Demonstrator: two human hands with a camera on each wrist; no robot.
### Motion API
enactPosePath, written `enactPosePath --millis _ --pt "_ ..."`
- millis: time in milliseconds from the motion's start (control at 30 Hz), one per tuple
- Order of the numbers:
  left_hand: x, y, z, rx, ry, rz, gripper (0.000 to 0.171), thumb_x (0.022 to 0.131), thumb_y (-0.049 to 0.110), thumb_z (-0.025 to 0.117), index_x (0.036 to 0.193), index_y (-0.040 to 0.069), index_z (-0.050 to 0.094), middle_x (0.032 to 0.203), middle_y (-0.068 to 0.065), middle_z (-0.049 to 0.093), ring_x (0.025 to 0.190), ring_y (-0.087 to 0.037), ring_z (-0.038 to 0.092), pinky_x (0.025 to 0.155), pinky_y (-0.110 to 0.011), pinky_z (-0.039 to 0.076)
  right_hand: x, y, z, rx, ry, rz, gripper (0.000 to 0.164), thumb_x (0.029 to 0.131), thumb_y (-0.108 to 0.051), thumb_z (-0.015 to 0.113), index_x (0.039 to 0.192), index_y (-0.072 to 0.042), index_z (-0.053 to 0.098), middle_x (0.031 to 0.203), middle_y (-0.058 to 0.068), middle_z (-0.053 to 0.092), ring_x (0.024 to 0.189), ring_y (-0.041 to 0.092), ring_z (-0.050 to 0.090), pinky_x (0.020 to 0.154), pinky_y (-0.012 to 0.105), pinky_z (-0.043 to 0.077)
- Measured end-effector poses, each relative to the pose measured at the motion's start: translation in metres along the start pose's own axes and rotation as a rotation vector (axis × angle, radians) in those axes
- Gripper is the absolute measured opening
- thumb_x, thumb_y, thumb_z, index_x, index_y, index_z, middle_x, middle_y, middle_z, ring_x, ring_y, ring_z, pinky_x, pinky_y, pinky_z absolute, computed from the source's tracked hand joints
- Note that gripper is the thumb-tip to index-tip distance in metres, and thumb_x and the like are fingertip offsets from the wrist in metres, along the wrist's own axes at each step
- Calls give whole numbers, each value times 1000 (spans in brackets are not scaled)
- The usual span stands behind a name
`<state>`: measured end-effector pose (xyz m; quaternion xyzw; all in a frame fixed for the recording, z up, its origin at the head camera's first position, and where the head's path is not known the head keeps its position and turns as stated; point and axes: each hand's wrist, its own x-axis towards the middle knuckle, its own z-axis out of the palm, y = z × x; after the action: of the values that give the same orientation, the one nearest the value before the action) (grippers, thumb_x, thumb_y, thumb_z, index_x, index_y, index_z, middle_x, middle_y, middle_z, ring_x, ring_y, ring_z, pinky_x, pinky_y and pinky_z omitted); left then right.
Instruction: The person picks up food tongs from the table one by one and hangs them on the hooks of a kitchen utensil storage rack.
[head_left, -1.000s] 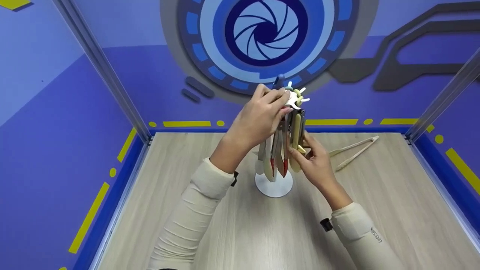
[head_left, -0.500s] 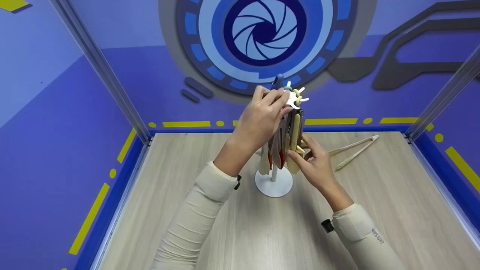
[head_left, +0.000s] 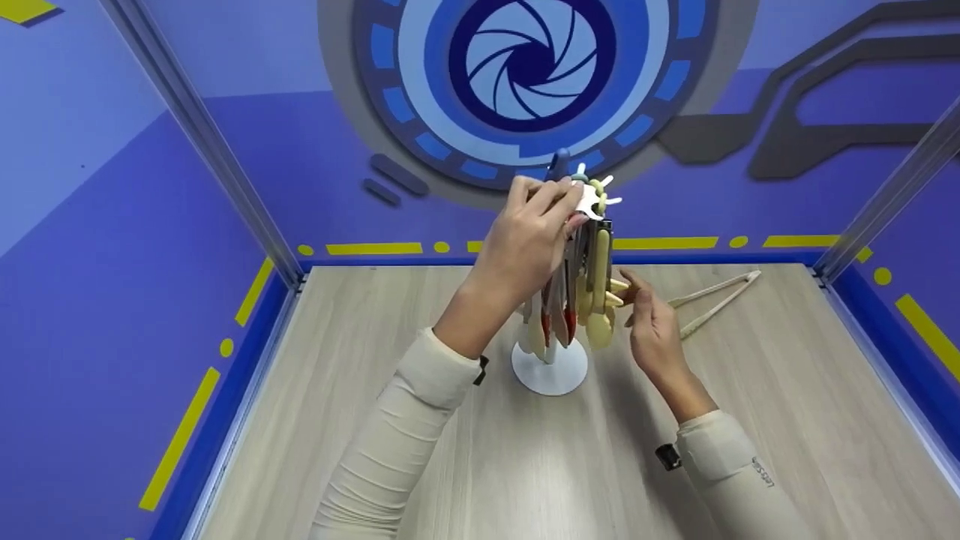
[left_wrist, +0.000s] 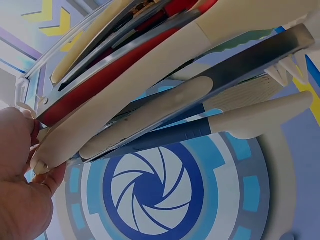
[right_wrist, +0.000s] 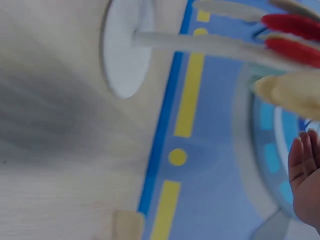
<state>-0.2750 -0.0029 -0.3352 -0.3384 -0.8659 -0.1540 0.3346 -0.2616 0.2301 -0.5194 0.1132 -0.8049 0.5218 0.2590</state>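
Several kitchen tongs hang from the hooks of a white rack (head_left: 587, 199) with a round base (head_left: 550, 377). My left hand (head_left: 523, 234) grips the rack's top with fingers and thumb, close to the tongs' upper ends. In the left wrist view, red-handled tongs (left_wrist: 102, 91), cream-handled tongs (left_wrist: 130, 82) and blue-handled tongs (left_wrist: 172, 136) fan out from beside that hand. Pale yellow tongs (head_left: 599, 328) hang at the rack's right side. Just right of them my right hand (head_left: 657, 339) is held apart, holding nothing; the right wrist view shows its extended fingers (right_wrist: 302, 157).
Beige tongs (head_left: 721, 306) lie spread on the wooden table (head_left: 390, 420), behind and right of my right hand. A patterned blue wall (head_left: 420, 150) closes off the back. Side walls with metal posts (head_left: 191, 127) stand left and right.
My right hand has let go of the yellow tongs and moved a little to the right. The hanging tongs have swung slightly. My left hand stays at the rack's top.
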Motion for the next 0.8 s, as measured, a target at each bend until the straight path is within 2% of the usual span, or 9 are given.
enactPosePath --millis 133,233,333,433,567,667,800 --pt "-1 1 2 3 15 13 41 116 29 45 142 8 68 141 -6 71 121 -29 59 110 -36 48 2 24 -5 -98 24 122 41 117 -23 40 140 -2 67 118 21 73 98 9 63 80 17 48" --pt "-2 1 2 -3 21 16 41 116 28 44 142 8 68 141 -6 72 122 -29 60 112 -37 46 4 43 -10 -204 14 211 40 113 -26 53 140 0 66 126 22 70 109 24 65 92 30 50" --pt "-2 1 1 -25 7 4 42 115 28 43 144 8 67 143 -7 71 124 -28 59 113 -38 44 8 61 -17 -298 -29 274 47 109 -29 58 145 2 62 133 28 63 123 41 60 105 52 48" --pt "-1 2 1 -55 -18 -16 43 115 27 42 147 9 65 146 -7 69 127 -29 58 114 -39 43 12 77 -25 -382 -92 308 52 109 -29 58 148 5 57 147 33 53 140 51 47 119 64 35" --pt "0 2 0 -82 -39 -35 44 114 26 43 148 8 63 148 -7 67 130 -29 56 115 -39 42 16 102 -35 -453 -197 358 57 111 -30 51 157 4 46 166 36 32 157 57 23 128 71 15" --pt "0 2 -2 -91 -56 -47 45 114 27 43 150 8 62 150 -7 66 131 -29 55 116 -39 42 16 119 -43 -473 -280 422 60 113 -32 45 161 2 38 172 37 15 162 58 4 130 73 2" --pt "-1 2 -4 -88 -87 -61 46 114 27 42 152 10 60 153 -6 64 132 -29 53 116 -38 43 15 132 -52 -482 -385 505 67 113 -37 42 167 -1 25 173 40 0 162 61 -10 128 76 -3"
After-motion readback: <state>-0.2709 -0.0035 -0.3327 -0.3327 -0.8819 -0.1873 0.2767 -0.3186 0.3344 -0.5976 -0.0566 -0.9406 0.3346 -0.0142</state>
